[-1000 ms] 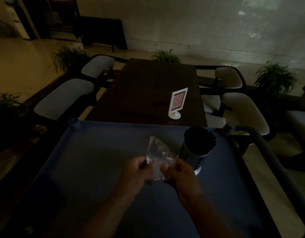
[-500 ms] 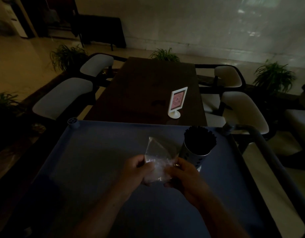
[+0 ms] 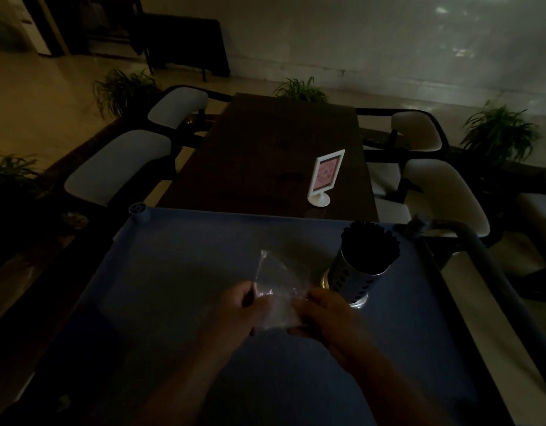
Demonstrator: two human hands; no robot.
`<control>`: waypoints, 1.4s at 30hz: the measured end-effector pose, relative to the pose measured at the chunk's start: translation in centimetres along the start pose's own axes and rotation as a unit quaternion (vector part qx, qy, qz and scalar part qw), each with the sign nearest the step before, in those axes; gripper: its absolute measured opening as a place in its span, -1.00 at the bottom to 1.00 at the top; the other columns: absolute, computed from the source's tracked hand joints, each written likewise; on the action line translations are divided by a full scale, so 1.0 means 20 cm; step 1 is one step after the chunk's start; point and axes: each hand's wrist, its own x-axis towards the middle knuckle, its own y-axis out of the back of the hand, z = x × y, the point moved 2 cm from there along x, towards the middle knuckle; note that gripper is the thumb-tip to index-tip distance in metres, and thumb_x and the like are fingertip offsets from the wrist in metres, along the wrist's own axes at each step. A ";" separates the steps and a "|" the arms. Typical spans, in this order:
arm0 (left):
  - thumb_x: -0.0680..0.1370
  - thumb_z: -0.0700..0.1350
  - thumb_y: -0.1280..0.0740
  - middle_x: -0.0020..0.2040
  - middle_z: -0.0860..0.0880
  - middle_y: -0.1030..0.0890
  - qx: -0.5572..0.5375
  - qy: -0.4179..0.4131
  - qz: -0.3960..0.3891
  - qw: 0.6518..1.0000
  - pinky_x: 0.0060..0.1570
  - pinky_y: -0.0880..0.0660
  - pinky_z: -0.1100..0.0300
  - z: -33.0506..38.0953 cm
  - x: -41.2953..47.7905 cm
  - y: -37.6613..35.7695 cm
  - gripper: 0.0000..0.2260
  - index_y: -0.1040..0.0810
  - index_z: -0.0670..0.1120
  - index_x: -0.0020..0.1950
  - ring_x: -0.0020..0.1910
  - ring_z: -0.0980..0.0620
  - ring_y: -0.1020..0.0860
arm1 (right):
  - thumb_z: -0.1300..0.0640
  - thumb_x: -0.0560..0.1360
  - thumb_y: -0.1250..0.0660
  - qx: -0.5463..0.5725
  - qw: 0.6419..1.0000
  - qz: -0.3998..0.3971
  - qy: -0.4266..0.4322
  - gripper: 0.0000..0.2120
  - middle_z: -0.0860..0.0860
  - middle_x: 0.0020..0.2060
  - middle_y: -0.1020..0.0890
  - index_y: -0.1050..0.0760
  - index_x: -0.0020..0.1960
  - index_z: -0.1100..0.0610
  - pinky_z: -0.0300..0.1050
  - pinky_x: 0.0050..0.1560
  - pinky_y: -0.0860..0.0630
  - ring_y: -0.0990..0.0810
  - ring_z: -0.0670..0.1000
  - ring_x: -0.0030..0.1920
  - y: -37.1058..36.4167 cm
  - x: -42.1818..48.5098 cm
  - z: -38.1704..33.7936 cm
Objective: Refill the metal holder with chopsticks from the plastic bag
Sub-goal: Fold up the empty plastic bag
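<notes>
A clear plastic bag (image 3: 278, 290), crumpled and apparently empty, is held low over the blue cart top (image 3: 173, 287). My left hand (image 3: 238, 312) pinches its left side and my right hand (image 3: 327, 318) grips its right side. Just right of the bag stands the perforated metal holder (image 3: 356, 276), upright, packed with dark chopsticks (image 3: 370, 244) whose ends stick up above its rim. The light is dim, so the bag's contents are hard to make out.
The cart's dark push handle (image 3: 493, 272) runs along the right. Beyond the cart lies a dark dining table (image 3: 265, 155) with a white sign stand (image 3: 325, 176). White-cushioned chairs (image 3: 118, 164) flank it, and potted plants (image 3: 499, 130) stand around.
The bag has been flattened and lowered toward the cart top, and both hands have shifted slightly down with it. The holder stays put.
</notes>
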 end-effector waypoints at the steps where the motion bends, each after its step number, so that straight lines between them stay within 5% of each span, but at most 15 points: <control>1: 0.46 0.05 -0.41 -0.27 0.10 -0.70 0.008 -0.003 0.013 1.000 -0.34 -0.56 0.22 -0.01 -0.01 0.02 -0.94 -0.61 0.24 -0.14 -0.36 0.16 -0.64 | 0.27 0.53 -0.36 -0.017 1.000 -0.008 0.002 -0.91 0.11 -0.16 -0.73 -0.65 -0.04 0.18 -0.09 -0.18 -0.65 -0.71 0.04 -0.16 -0.02 0.01 0.01; 3: 0.52 -0.03 -0.40 -0.32 0.10 -0.69 0.018 0.004 0.045 0.999 -0.40 -0.50 0.23 -0.06 -0.05 0.06 -0.89 -0.62 0.20 -0.15 -0.42 0.20 -0.61 | 0.31 0.50 -0.39 -0.054 0.998 -0.032 0.004 -0.91 0.15 -0.10 -0.72 -0.64 -0.01 0.21 -0.02 -0.11 -0.67 -0.70 0.08 -0.12 -0.08 0.03 0.03; 8: 0.56 0.02 -0.36 -0.03 -0.01 -0.68 0.013 0.074 0.135 0.988 -0.26 -0.59 0.27 -0.13 -0.27 0.18 -0.90 -0.57 0.08 0.05 -0.12 0.08 -0.68 | 0.19 0.49 -0.43 -0.153 0.981 -0.112 -0.035 -0.88 0.11 -0.07 -0.71 -0.59 0.02 0.13 -0.06 -0.06 -0.66 -0.71 0.06 -0.07 -0.25 0.09 0.12; 11: 0.57 -0.02 -0.34 -0.10 0.06 -0.62 0.033 0.085 0.247 0.965 -0.39 -0.51 0.37 -0.17 -0.48 0.25 -0.99 -0.54 0.09 -0.03 -0.17 0.12 -0.63 | 0.26 0.48 -0.42 -0.189 0.958 -0.208 -0.056 -0.89 0.10 -0.06 -0.70 -0.57 -0.05 0.09 0.06 0.05 -0.65 -0.70 0.13 -0.02 -0.43 0.08 0.18; 14: 0.57 -0.08 -0.36 -0.24 0.06 -0.62 -0.018 0.088 0.341 0.936 -0.40 -0.49 0.32 -0.25 -0.78 0.34 -0.95 -0.60 -0.02 -0.03 -0.33 0.19 -0.63 | 0.32 0.46 -0.43 -0.233 0.930 -0.279 -0.047 -0.85 0.21 0.00 -0.68 -0.56 -0.02 0.14 -0.10 -0.08 -0.63 -0.68 0.11 -0.05 -0.65 0.00 0.24; 16: 0.59 -0.13 -0.33 -0.33 0.02 -0.60 -0.030 0.089 0.378 0.921 -0.43 -0.51 0.25 -0.31 -1.01 0.38 -0.89 -0.62 -0.11 -0.08 -0.45 0.16 -0.58 | 0.35 0.47 -0.41 -0.248 0.908 -0.334 -0.056 -0.82 0.25 0.03 -0.67 -0.55 0.06 0.25 -0.03 -0.05 -0.64 -0.67 0.15 -0.03 -0.80 -0.10 0.30; 20: 0.57 -0.22 -0.35 -0.19 -0.01 -0.70 -0.093 0.097 0.470 0.872 -0.31 -0.60 0.18 -0.42 -1.39 0.44 -0.91 -0.64 -0.09 -0.03 -0.25 -0.02 -0.68 | 0.34 0.52 -0.36 -0.246 0.859 -0.432 -0.122 -0.80 0.06 -0.09 -0.63 -0.51 0.13 0.22 -0.30 -0.41 -0.58 -0.66 -0.06 -0.23 -1.07 -0.30 0.43; 23: 0.53 -0.27 -0.37 -0.08 -0.09 -0.71 -0.139 0.110 0.537 0.824 -0.22 -0.62 0.18 -0.55 -1.66 0.49 -0.87 -0.63 -0.11 0.03 -0.13 -0.05 -0.70 | 0.35 0.54 -0.33 -0.273 0.821 -0.487 -0.120 -0.77 0.06 -0.08 -0.64 -0.51 0.19 0.24 -0.30 -0.37 -0.59 -0.67 -0.07 -0.23 -1.29 -0.46 0.56; 27: 0.54 -0.26 -0.38 -0.05 -0.18 -0.69 -0.178 0.148 0.582 0.780 -0.11 -0.62 -0.07 -0.83 -1.92 0.60 -0.93 -0.62 -0.17 0.00 -0.10 -0.15 -0.68 | 0.33 0.55 -0.33 -0.324 0.795 -0.507 -0.078 -0.89 0.10 -0.08 -0.67 -0.58 0.02 0.18 -0.07 -0.12 -0.68 -0.71 0.02 -0.14 -1.56 -0.63 0.85; 29: 0.54 -0.26 -0.38 -0.05 -0.18 -0.67 -0.177 0.157 0.588 0.774 -0.06 -0.62 -0.12 -0.91 -1.95 0.63 -0.93 -0.60 -0.18 0.00 -0.08 -0.16 -0.67 | 0.30 0.55 -0.34 -0.361 0.786 -0.500 -0.036 -0.86 0.26 0.00 -0.66 -0.57 0.09 0.32 0.21 0.04 -0.63 -0.68 0.21 -0.02 -1.62 -0.63 0.93; 32: 0.53 -0.26 -0.39 -0.10 -0.07 -0.64 -0.186 0.179 0.577 0.775 -0.08 -0.63 -0.06 -1.16 -1.99 0.75 -0.93 -0.60 -0.11 -0.05 -0.10 -0.10 -0.65 | 0.29 0.52 -0.38 -0.418 0.778 -0.470 -0.018 -0.70 0.34 0.12 -0.62 -0.52 0.23 0.37 0.32 0.12 -0.56 -0.62 0.32 0.13 -1.78 -0.61 1.21; 35: 0.51 -0.29 -0.39 -0.15 0.06 -0.62 -0.188 0.203 0.566 0.777 -0.15 -0.61 0.07 -1.48 -1.96 0.87 -0.78 -0.57 0.06 -0.15 -0.18 0.04 -0.62 | 0.28 0.49 -0.42 -0.452 0.784 -0.426 -0.005 -0.64 0.29 0.14 -0.61 -0.51 0.26 0.33 0.21 0.13 -0.56 -0.60 0.26 0.15 -1.87 -0.52 1.54; 42: 0.51 -0.34 -0.36 -0.21 0.16 -0.56 -0.205 0.271 0.563 0.753 -0.24 -0.57 0.21 -2.52 -1.74 0.93 -0.63 -0.51 0.17 -0.20 -0.25 0.23 -0.55 | 0.21 0.48 -0.44 -0.508 0.784 -0.358 0.005 -0.84 -0.05 -0.25 -0.49 -0.45 -0.09 0.07 -0.47 -0.42 -0.33 -0.48 -0.10 -0.26 -1.90 -0.17 2.51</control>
